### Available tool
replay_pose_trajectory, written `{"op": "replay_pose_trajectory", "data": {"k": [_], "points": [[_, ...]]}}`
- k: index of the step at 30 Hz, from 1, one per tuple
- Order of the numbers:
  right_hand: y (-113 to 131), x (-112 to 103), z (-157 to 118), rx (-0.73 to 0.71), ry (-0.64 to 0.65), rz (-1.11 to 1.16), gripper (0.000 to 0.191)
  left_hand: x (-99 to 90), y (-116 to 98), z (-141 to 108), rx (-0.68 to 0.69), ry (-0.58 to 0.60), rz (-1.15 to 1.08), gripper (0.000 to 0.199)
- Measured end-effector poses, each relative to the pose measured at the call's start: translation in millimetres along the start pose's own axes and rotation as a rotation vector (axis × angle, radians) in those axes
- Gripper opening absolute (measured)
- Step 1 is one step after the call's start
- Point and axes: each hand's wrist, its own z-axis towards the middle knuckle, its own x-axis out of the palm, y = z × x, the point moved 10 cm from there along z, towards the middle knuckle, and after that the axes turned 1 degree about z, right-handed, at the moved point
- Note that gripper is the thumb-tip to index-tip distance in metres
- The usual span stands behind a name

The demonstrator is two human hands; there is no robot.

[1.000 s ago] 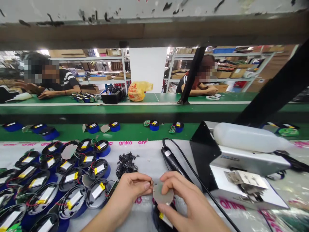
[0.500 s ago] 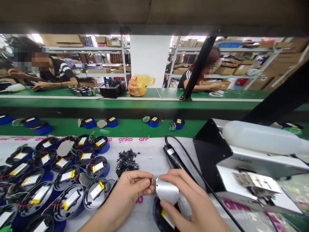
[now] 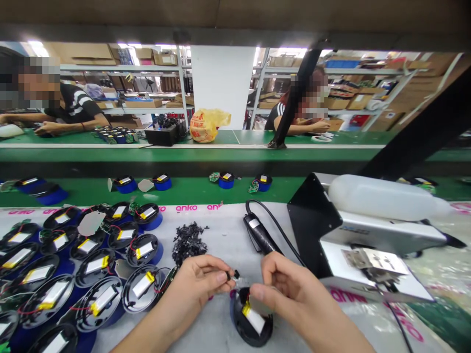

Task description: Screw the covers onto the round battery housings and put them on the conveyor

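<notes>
Between its thumb and index finger, my left hand (image 3: 206,279) pinches a small black plastic piece (image 3: 236,273). My right hand (image 3: 290,289) has its thumb and curled fingers on a silver-grey plate (image 3: 260,305), partly hidden behind the thumb. Directly beneath the plate stands a round blue-and-black housing (image 3: 243,321), with a white battery (image 3: 254,318) with yellow tape inside. A heap of small black plastic pieces (image 3: 189,240) lies beyond my left hand.
Rows of similar open housings (image 3: 97,264) fill the left side. A black corded tool (image 3: 260,233) lies ahead of my right hand. To the right is a metal machine (image 3: 386,240) with a white bottle (image 3: 371,196). More housings stand on the green surface (image 3: 191,189); two people sit beyond.
My right hand has tilted and lowered the silver-grey plate, uncovering more of the housing. The black piece in my left hand now shows more plainly. The whole view has shifted slightly.
</notes>
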Motion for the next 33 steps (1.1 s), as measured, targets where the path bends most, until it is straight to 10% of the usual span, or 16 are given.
{"op": "replay_pose_trajectory", "data": {"k": [11, 33], "points": [[-13.0, 8.2, 3.0, 0.108, -0.058, 0.271, 0.032, 1.4, 8.7, -0.4, 0.003, 0.008, 0.089, 0.034], [7.2, 26.5, 2.3, -0.113, -0.031, 0.013, 0.022, 1.4, 5.3, -4.7, 0.061, -0.085, 0.019, 0.045]]}}
